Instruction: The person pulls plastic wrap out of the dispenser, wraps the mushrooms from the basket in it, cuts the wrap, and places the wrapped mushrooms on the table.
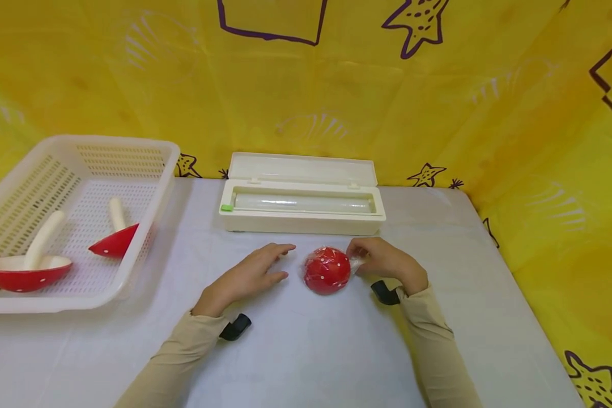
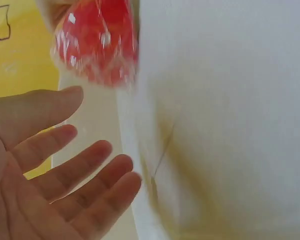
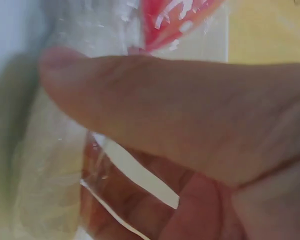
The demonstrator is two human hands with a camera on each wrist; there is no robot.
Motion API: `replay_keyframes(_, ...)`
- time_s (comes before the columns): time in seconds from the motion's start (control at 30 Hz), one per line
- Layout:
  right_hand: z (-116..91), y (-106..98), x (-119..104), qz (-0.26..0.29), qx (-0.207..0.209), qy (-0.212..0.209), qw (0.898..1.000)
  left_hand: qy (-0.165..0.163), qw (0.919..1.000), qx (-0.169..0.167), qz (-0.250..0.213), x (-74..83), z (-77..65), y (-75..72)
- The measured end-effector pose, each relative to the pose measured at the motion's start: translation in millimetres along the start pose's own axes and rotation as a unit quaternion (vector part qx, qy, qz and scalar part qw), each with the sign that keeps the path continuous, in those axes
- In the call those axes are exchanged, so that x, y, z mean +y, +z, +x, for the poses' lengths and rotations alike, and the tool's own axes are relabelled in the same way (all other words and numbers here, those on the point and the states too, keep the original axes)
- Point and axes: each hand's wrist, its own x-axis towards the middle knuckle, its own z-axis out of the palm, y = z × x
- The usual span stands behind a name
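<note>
A red ladle bowl with white dots (image 1: 327, 271) lies dome up on the table, wrapped in clear cling film; its handle cannot be made out. Just right of it, my right hand (image 1: 382, 262) pinches the loose film (image 1: 356, 264) between thumb and fingers. In the right wrist view the crinkled film (image 3: 50, 165) runs past the thumb, and part of the red bowl (image 3: 177, 20) shows above. My left hand (image 1: 250, 275) hovers to the left of the bowl, fingers spread and apart from it. The left wrist view shows its palm (image 2: 50, 175) with nothing in it.
Behind the hands stands a cream cling film dispenser (image 1: 303, 222), lid (image 1: 303, 169) raised, a film roll (image 1: 303, 203) inside. At left, a white perforated basket (image 1: 86, 303) holds two red, dotted ladles (image 1: 28, 277) with white handles. A yellow patterned cloth (image 1: 306, 85) borders the table.
</note>
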Motion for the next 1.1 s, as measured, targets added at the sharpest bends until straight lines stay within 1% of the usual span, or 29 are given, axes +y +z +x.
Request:
replay_keyframes(0.17,-13,-19,17,0.007,0.000,0.046,0.999,0.020,0.9988,0.043,0.013,-1.8,0.0,-4.4)
replay_keyframes(0.27,-23,-30,26,0.014,0.007,0.082,0.996,0.033,0.9970,0.067,0.021,-3.6,-0.2,-7.3)
replay_keyframes(0.33,-30,-36,32,0.017,0.014,0.103,0.994,0.031,0.9962,0.078,0.022,-4.5,-0.4,-9.3)
replay_keyframes(0.47,-42,-46,45,0.018,0.030,0.142,0.989,0.027,0.9956,0.088,0.016,-5.9,-1.1,-12.5)
replay_keyframes(0.6,-51,-50,56,0.007,0.051,0.172,0.984,0.034,0.9948,0.095,0.016,-6.9,-2.1,-14.4)
replay_keyframes(0.77,-59,-55,63,-0.003,0.071,0.215,0.974,0.041,0.9930,0.109,0.019,-9.3,-2.8,-15.8)
replay_keyframes(0.8,-60,-56,65,0.004,0.068,0.220,0.973,0.042,0.9927,0.112,0.019,-9.4,-2.9,-16.3)
replay_keyframes(0.9,-63,-59,69,-0.002,0.076,0.230,0.970,0.043,0.9916,0.120,0.020,-9.7,-2.9,-18.2)
replay_keyframes(1.03,-69,-61,72,-0.006,0.094,0.222,0.971,0.046,0.9896,0.134,0.023,-9.6,-2.9,-22.0)
replay_keyframes(1.1,-70,-62,70,-0.008,0.106,0.208,0.972,0.047,0.9881,0.144,0.024,-9.3,-2.8,-24.3)
